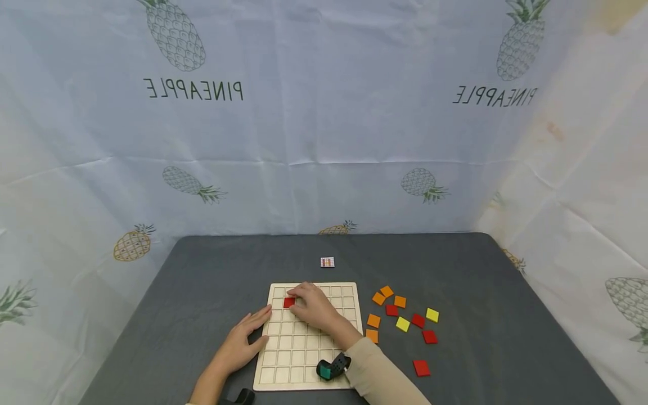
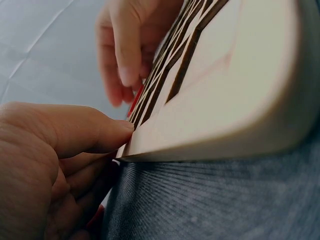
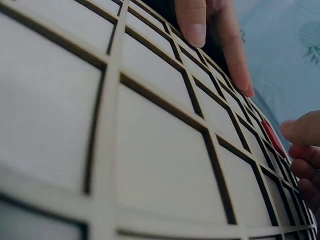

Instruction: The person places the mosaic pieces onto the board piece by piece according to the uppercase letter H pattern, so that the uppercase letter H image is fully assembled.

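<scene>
A pale cloth (image 1: pixel 324 124) printed with pineapples hangs behind and along both sides of a dark grey table (image 1: pixel 212 281). On the near part of the table, slightly left of the middle, a pale wooden board (image 1: pixel 298 342) lies flat; its long axis runs from near to far, and raised lines divide it into square cells. A beige sleeve (image 1: pixel 385 371) covers the right forearm, which reaches across the board's near right part towards the far left. The left hand (image 1: pixel 242 340) rests at the board's left edge, forefinger and thumb spread well apart, their tips touching the rim. The right hand (image 1: pixel 315 306) is over the far left of the board, thumb and forefinger bent and close together about a red tile (image 1: pixel 289 302), one at its near side, the other at its far side. That tile is square, with no longer axis, and its edges line up with the grid; whether it is fully seated I cannot tell. A small patterned card (image 1: pixel 327 262) lies beyond the board. To the right are scattered five orange tiles (image 1: pixel 400 302), four more red tiles (image 1: pixel 430 337) and two yellow tiles (image 1: pixel 432 315), turned various ways.
</scene>
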The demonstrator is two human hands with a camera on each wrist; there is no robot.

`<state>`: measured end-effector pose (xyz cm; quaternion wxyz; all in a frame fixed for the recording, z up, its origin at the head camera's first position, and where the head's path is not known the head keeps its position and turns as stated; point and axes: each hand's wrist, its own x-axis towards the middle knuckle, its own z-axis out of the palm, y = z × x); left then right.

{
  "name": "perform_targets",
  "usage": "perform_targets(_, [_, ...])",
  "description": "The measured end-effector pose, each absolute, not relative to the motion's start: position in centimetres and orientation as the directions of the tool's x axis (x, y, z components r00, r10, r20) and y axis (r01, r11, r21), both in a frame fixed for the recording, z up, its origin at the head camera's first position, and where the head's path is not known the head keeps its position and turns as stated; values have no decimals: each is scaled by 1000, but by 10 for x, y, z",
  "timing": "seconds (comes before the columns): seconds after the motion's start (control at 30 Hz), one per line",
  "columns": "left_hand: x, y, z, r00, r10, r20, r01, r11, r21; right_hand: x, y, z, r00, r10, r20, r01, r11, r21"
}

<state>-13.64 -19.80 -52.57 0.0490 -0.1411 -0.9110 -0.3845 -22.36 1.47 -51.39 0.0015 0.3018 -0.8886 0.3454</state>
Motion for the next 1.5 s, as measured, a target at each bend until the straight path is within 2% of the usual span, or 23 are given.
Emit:
perform_targets(0.37, [-135, -197, -524, -952, 223, 212, 307, 653, 693, -214, 68, -493, -836, -492, 242, -496, 489, -718])
perform_targets(0.67, [-136, -198, -527, -949, 225, 222, 316, 652, 689, -197, 135, -484, -893, -355, 275, -430, 498, -753])
perform_targets(1.07, [-137, -199, -528, -951, 231, 207, 308, 642, 702, -182, 208, -507, -930, -193, 311, -362, 622, -695])
perform_targets(1.5, [-138, -198, -527, -944, 230, 238, 331, 657, 678, -182, 217, -518, -959, -174, 226, -278, 740, -613])
